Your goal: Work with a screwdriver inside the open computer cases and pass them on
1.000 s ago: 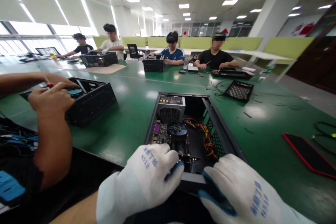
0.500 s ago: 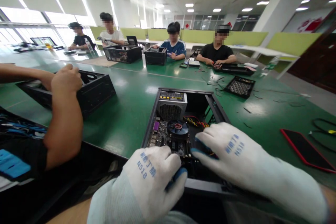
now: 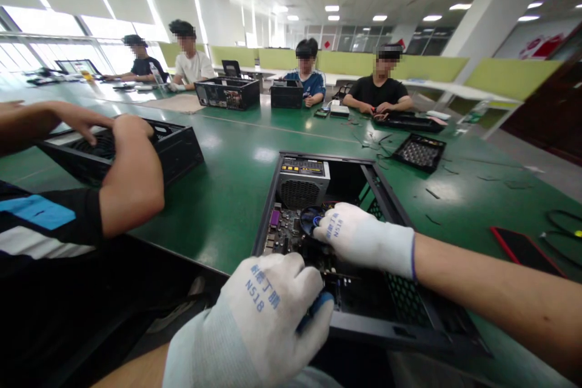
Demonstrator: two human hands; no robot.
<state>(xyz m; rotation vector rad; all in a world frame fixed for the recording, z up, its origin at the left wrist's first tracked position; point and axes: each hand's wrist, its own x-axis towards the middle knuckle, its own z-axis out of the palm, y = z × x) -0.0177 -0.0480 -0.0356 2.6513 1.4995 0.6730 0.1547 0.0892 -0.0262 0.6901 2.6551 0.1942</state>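
An open black computer case (image 3: 431,315) lies on the green table in front of me, with a motherboard (image 3: 284,233), a CPU fan (image 3: 309,218) and a grey power supply (image 3: 302,182) inside. My left hand (image 3: 268,315), in a white glove, is closed over the case's near rim. My right hand (image 3: 359,236), also gloved, reaches deep into the case and rests on the CPU fan; its fingertips are hidden.
A co-worker's bare arms (image 3: 122,170) handle another black case (image 3: 159,145) at the left. A red-edged phone (image 3: 522,248) and a cable (image 3: 561,224) lie at the right. A mesh panel (image 3: 418,151) and several seated people are farther back.
My right hand has gone from the case's near rim forward into the case, onto the fan. The co-worker's arms have shifted over the neighbouring case. My left hand has stayed on the rim.
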